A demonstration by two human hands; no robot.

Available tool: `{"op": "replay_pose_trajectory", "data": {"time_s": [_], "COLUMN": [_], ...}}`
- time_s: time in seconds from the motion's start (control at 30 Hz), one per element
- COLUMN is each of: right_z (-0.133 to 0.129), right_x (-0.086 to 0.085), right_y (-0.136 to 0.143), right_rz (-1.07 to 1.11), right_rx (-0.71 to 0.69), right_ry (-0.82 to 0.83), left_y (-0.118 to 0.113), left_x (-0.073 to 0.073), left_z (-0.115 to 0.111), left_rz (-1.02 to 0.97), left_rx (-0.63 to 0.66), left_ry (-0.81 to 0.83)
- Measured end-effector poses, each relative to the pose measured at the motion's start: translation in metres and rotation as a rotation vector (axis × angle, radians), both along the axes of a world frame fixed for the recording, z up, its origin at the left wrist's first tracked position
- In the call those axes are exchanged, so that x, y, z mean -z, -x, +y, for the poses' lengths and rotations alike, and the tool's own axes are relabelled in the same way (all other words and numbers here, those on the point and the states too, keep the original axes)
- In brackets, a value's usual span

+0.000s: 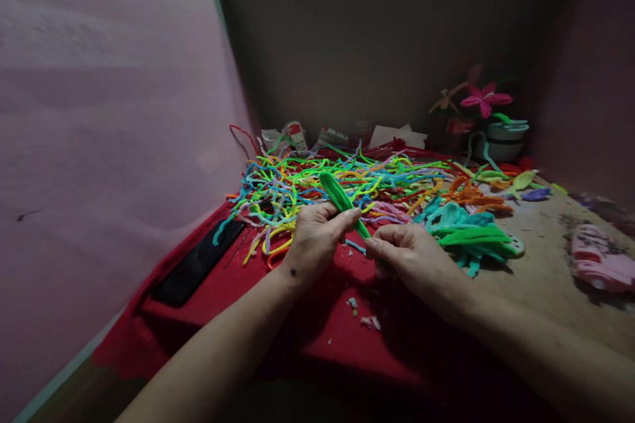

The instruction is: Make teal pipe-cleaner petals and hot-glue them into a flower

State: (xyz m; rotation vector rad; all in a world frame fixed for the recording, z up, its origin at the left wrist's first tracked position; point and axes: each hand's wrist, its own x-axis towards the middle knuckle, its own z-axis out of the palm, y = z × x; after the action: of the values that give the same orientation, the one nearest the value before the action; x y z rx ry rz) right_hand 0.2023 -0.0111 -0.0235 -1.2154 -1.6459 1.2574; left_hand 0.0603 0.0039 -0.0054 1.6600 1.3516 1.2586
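Between left hand (313,238) and right hand (414,254); one green fuzzy piece (336,192)

The lower tip of the bright green, fuzzy, leaf-shaped piece (336,192) is hidden by the fingers of the bare right hand (409,248), and part of its middle is covered by the thumb of the bare left hand (317,234). Both bare forearms (213,344) are cut off by the frame's edges. The pink plastic object (602,266) is cropped at the right, its details blurred. The print on the small red-and-white carton (296,137) cannot be read.
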Motion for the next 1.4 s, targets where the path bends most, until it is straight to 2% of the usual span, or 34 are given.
{"op": "replay_pose_trajectory", "data": {"time_s": [0.2, 0.4, 0.67, 0.8, 0.9, 0.97, 1.1, 1.17, 1.27, 1.4], "right_z": [-0.001, -0.002, 0.002, 0.003, 0.002, 0.001, 0.002, 0.002, 0.002, 0.003], "right_x": [0.001, 0.000, 0.004, 0.002, 0.001, 0.002, 0.005, 0.006, 0.008, 0.010], "right_y": [-0.002, -0.004, -0.004, -0.004, -0.004, -0.004, -0.004, -0.004, -0.005, -0.005], "right_rz": [-0.110, -0.089, -0.162, -0.190, -0.193, -0.173, -0.115, -0.106, -0.108, -0.095], "right_rx": [0.008, -0.028, -0.072, -0.046, -0.038, -0.015, 0.043, 0.064, 0.084, 0.094], "right_ry": [-0.080, -0.043, -0.001, -0.010, 0.012, 0.022, -0.025, -0.053, -0.081, -0.089], "left_y": [0.008, 0.017, 0.024, 0.028, 0.027, 0.027, 0.029, 0.030, 0.028, 0.018], "left_x": [0.001, 0.005, 0.009, 0.012, 0.012, 0.010, 0.004, 0.001, 0.002, 0.009], "left_z": [0.011, 0.019, 0.032, 0.040, 0.041, 0.041, 0.042, 0.042, 0.038, 0.029], "left_rz": [-0.016, 0.299, 0.518, 0.522, 0.449, 0.265, -0.328, -0.528, -0.621, -0.489], "left_rx": [0.030, -0.103, -0.188, -0.191, -0.186, -0.147, 0.014, 0.096, 0.226, 0.354], "left_ry": [-0.019, -0.295, -0.512, -0.470, -0.501, -0.428, -0.075, 0.098, 0.280, 0.430]}}
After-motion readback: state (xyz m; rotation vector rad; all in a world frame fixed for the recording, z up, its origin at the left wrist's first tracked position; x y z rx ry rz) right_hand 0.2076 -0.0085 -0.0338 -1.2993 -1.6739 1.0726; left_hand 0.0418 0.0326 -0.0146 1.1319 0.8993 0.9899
